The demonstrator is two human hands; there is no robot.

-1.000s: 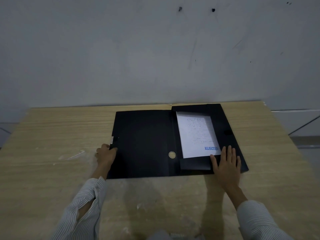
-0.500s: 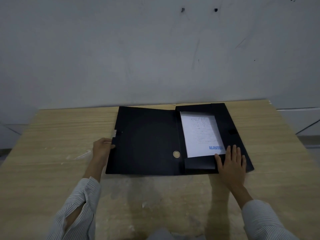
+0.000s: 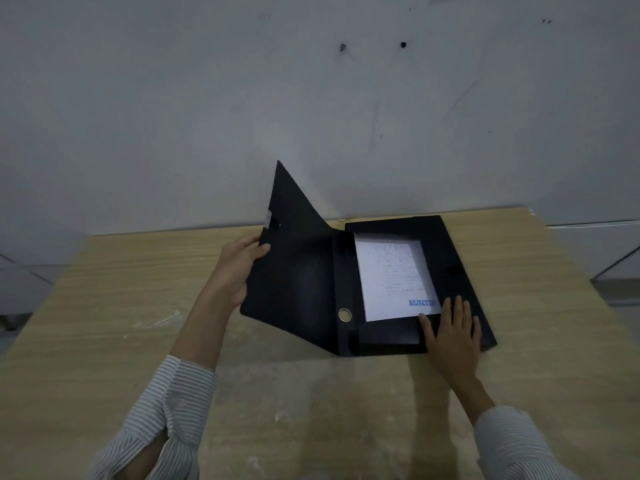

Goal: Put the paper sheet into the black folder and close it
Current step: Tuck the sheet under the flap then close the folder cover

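Closing step in hand: paper sheet (image 3: 394, 277), printed with text and a blue "REJECTED" stamp (image 3: 421, 302) near its lower right corner, lying flat inside the right half of the black folder (image 3: 460, 271), tucked behind the bottom retaining flap (image 3: 388, 336). Insertion judged done; only the shutting left. Left hand (image 3: 239, 271) gripping the outer edge of the folder's cover (image 3: 298, 271), thumb on the inner face and fingers hidden behind it, with the cover raised off the wooden table (image 3: 104, 306) at a steep tilt, hinged along the spine (image 3: 343, 289) where a brass-ringed finger hole (image 3: 345, 314) shows. Right hand (image 3: 453, 337) laid flat and open, fingers spread, pressing the lower right corner of the folder's base, fingertips just touching the sheet's lower edge near the stamp; holding nothing, only pinning the base. Next move calling for a swing of the cover over the spine and down onto the base, with the right hand slid clear before the cover lands, yet not so soon that the base skids. Small pale tab (image 3: 267, 218) on the cover's outer edge probably meant to meet the dark catch (image 3: 454, 270) on the base's right rim, so a final press there likely needed. Risk, as judged: sheet corner lifting or creasing if the cover drops askew.
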